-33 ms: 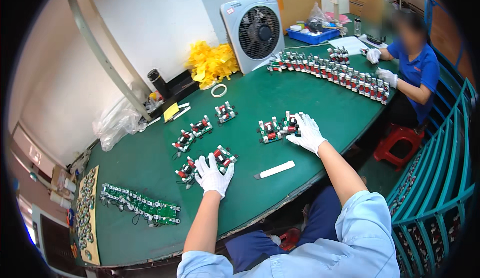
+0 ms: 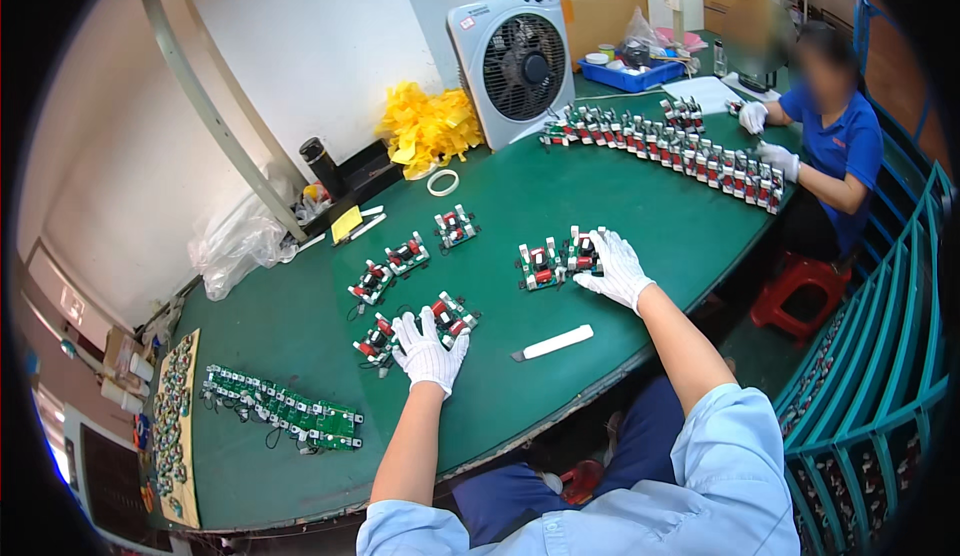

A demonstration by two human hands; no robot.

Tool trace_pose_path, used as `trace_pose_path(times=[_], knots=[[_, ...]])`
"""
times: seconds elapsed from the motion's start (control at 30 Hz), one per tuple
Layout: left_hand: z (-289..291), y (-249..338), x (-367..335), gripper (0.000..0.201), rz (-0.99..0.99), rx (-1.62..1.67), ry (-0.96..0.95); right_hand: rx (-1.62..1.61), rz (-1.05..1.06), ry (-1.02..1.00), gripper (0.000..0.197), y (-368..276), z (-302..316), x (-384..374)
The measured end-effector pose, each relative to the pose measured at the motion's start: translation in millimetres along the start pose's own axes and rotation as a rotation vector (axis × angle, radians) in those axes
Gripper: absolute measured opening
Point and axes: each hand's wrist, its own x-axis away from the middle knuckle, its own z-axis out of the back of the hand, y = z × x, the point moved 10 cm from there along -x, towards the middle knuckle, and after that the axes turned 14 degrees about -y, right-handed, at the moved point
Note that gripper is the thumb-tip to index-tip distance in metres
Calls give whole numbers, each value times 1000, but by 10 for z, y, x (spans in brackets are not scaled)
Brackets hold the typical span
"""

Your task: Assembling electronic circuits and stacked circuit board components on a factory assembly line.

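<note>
Both my hands wear white gloves over the green table. My left hand (image 2: pixel 430 354) lies with its fingers spread over a pair of green circuit boards carrying red and black parts; one circuit board (image 2: pixel 374 342) shows left of the fingers, another (image 2: pixel 455 314) on their right. Farther right, my right hand (image 2: pixel 618 271) has its fingers and thumb round the right side of a circuit board (image 2: pixel 582 252), partly hiding it. Next to that one lies a similar circuit board (image 2: pixel 541 265). A white-handled cutter knife (image 2: pixel 555 343) rests between my hands, nearer the table edge.
Several populated boards (image 2: pixel 405 255) lie beyond my left hand. Joined green boards (image 2: pixel 285 408) sit at left. A tape roll (image 2: pixel 442 183), yellow strips (image 2: pixel 428 128) and a fan (image 2: pixel 518 68) stand at the back. A co-worker (image 2: pixel 835 141) sits at right beside a long board row (image 2: pixel 690 153).
</note>
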Motion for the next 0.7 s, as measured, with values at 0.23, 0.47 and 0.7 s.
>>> trace_pose_path(times=[0.23,0.47,0.7], knots=[[-47,-370,-448,73,-151,96,141,-14,53,-12,81,-624,-214,-259],[240,-671,-511,47,-154,321,582,-101,176,-160,85,-1655,-267,-575],[292,-812,-185,58,-286,581,622,-550,296,-235,88,-1310,-498,-622]])
